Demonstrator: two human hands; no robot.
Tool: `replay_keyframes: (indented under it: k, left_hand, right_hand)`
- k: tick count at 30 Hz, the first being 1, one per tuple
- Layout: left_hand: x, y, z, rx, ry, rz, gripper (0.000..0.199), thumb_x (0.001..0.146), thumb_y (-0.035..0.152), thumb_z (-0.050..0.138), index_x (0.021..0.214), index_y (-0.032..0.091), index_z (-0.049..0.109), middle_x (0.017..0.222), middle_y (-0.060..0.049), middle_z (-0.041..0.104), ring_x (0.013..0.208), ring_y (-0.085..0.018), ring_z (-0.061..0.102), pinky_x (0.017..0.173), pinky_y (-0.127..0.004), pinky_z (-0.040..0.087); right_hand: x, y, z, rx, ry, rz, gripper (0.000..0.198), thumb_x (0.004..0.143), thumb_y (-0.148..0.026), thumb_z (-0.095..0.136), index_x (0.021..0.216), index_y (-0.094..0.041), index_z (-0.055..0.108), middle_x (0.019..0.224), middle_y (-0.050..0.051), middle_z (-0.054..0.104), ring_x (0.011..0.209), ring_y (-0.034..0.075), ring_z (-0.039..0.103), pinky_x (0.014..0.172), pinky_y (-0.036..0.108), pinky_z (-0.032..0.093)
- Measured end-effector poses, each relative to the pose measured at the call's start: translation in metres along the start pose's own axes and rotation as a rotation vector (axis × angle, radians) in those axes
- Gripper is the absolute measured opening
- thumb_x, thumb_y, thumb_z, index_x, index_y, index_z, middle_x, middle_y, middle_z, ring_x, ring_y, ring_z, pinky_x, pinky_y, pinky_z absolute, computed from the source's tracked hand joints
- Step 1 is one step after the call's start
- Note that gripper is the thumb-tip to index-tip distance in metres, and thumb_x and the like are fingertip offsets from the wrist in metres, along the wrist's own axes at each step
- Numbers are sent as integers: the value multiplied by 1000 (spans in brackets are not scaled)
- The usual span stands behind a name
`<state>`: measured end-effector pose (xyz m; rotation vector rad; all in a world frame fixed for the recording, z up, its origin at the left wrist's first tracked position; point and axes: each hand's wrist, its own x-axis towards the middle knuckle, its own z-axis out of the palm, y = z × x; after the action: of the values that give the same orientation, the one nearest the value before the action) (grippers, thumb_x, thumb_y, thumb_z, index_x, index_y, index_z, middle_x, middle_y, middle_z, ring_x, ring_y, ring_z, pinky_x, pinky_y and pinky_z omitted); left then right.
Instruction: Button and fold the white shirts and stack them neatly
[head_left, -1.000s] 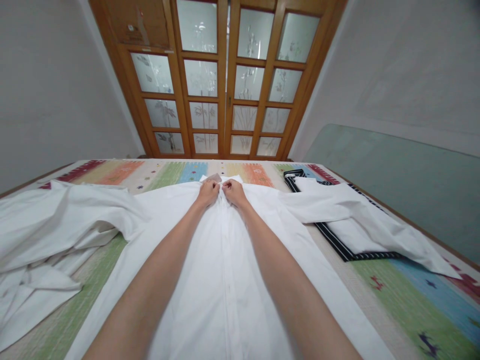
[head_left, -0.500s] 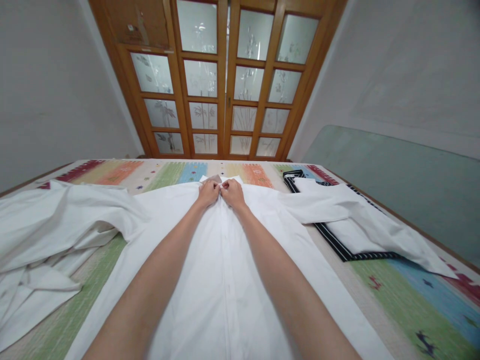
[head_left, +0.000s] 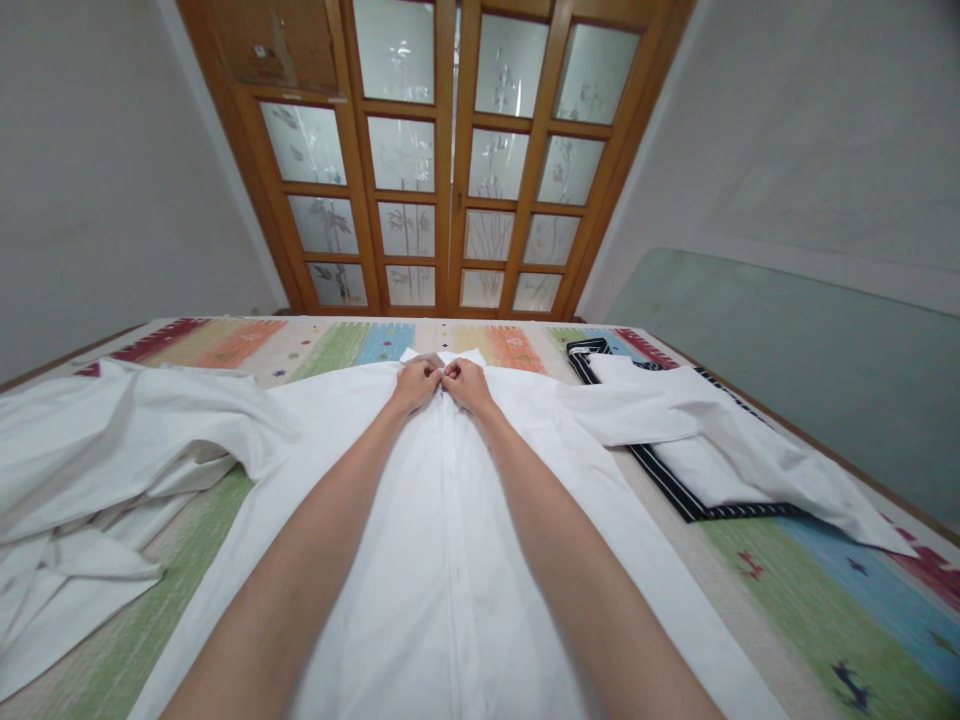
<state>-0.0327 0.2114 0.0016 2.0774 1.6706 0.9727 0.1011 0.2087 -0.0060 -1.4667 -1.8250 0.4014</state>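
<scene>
Shirt point(head_left: 397, 580) lies face up, collar point(head_left: 473, 356) nr far edge of cloth point(head_left: 784, 585). L hand point(head_left: 417, 384) and R hand point(head_left: 466, 384), close tog., pinch its front by collar. Poss. fault: uneven pull, L vs. R, may skew placket point(head_left: 453, 530).

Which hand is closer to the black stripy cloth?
The right one. The right hand pinches the white shirt near its collar, left of the black stripy cloth. The left hand pinches the shirt too, but farther left.
</scene>
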Motion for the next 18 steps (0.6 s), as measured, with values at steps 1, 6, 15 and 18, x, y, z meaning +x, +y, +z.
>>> replay_keyframes:
  k: [1,6,15,18]
  left_hand:
    - [0,0,0,-20,12,-3,18,83,24,53,78,16,68,88,-6,72,86,-20,64,85,-32,48]
    - [-5,-2,-1,-34,272,-40,26,72,16,65,98,14,62,101,-8,64,93,-21,60,89,-35,47]
    - [-20,11,-11,390,231,102,13,82,16,55,84,19,68,98,-12,66,109,-32,53,94,-45,41]
    - [-25,12,-14,508,149,127,18,83,18,52,83,17,70,94,-14,68,104,-31,57,91,-44,42]
  right_hand:
    - [-1,-2,-1,-16,-7,0,11,79,-18,57,85,-17,66,84,1,67,79,15,60,73,24,44]
    - [-9,-9,-4,-216,69,1,22,88,-15,45,96,-18,66,102,8,65,93,19,58,80,28,44]
    - [-13,-18,-11,-335,83,88,29,83,-30,56,107,-22,69,113,10,61,115,27,48,95,40,39]
    - [-13,-19,-10,-357,73,120,30,84,-34,54,104,-22,73,117,12,61,117,28,47,97,41,37]
